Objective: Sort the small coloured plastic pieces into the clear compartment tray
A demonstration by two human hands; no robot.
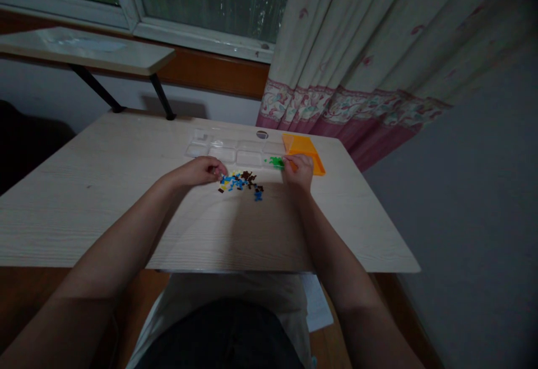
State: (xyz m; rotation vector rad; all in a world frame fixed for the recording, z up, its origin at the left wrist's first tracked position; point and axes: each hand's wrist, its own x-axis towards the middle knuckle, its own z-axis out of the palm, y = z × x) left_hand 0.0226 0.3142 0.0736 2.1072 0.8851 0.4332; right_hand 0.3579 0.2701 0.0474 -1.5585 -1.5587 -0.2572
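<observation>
A loose heap of small blue, brown and yellow pieces (241, 182) lies on the pale wooden table (126, 201). My left hand (204, 170) rests at the heap's left edge with its fingers curled together in a pinch. My right hand (298, 168) is closed by a small pile of green pieces (276, 162), which sits in the near right cell of a clear compartment tray (235, 148). What either hand holds is too small to make out.
An orange lid or tray (305, 150) lies just right of the clear tray, behind my right hand. A second small table (84, 50) stands under the window. A patterned curtain (357, 78) hangs at the right, with a grey wall beyond.
</observation>
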